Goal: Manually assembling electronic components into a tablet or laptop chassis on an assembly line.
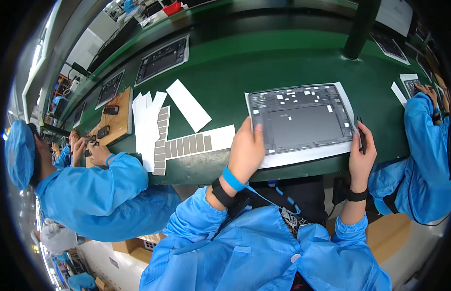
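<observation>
A dark grey tablet housing [303, 123] with small white patches lies before me on a white sheet [293, 159]. My left hand [247, 148] grips its left edge, thumb on top. At the right edge, my right hand [362, 155] holds black tweezers [362, 136], its thumb beside the housing's lower right corner. To the left of my left hand is a white strip with grey rectangular pads [186, 146]. A second padded strip [160, 140] stands lengthwise beside it, partly covered by several white paper strips [147, 121].
One blank white strip [189, 105] lies farther in. Another tablet housing [163, 58] rests at the back left. A green post [361, 31] rises from the green bench [264, 68]. Co-workers in blue sit on both sides; the left one works by a wooden board [119, 116].
</observation>
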Tool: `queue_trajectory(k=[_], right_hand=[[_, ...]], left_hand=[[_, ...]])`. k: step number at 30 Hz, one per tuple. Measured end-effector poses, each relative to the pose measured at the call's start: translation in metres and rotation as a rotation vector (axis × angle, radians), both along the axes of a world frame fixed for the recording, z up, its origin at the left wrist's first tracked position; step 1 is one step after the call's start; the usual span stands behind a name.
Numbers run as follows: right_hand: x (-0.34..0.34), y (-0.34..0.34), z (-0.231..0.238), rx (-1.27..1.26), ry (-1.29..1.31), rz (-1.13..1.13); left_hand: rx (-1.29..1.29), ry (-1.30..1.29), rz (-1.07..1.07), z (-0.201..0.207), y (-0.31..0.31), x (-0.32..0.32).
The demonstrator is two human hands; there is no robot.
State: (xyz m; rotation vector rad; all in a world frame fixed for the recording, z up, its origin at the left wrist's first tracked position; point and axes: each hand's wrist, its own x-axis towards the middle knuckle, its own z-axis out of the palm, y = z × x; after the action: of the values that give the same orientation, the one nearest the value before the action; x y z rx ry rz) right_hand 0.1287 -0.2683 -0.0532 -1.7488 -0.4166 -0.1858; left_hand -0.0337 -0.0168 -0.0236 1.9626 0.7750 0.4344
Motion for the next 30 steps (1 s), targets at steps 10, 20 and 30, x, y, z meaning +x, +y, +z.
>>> queue_trajectory(k=[10, 20, 30], right_hand=[[-0.012, -0.016, 0.019, -0.109, -0.075, -0.207], [-0.108, 0.195, 0.041, 0.011, 0.299, 0.711], [-0.121, 0.224, 0.030, -0.184, 0.390, 0.768]], left_hand=[[0.771, 0.219, -0.178, -0.001, 0.034, -0.121], [0.773, 0.309, -0.151, -0.018, 0.032, -0.120], [0.749, 0.307, -0.129, -0.019, 0.031, -0.123]])
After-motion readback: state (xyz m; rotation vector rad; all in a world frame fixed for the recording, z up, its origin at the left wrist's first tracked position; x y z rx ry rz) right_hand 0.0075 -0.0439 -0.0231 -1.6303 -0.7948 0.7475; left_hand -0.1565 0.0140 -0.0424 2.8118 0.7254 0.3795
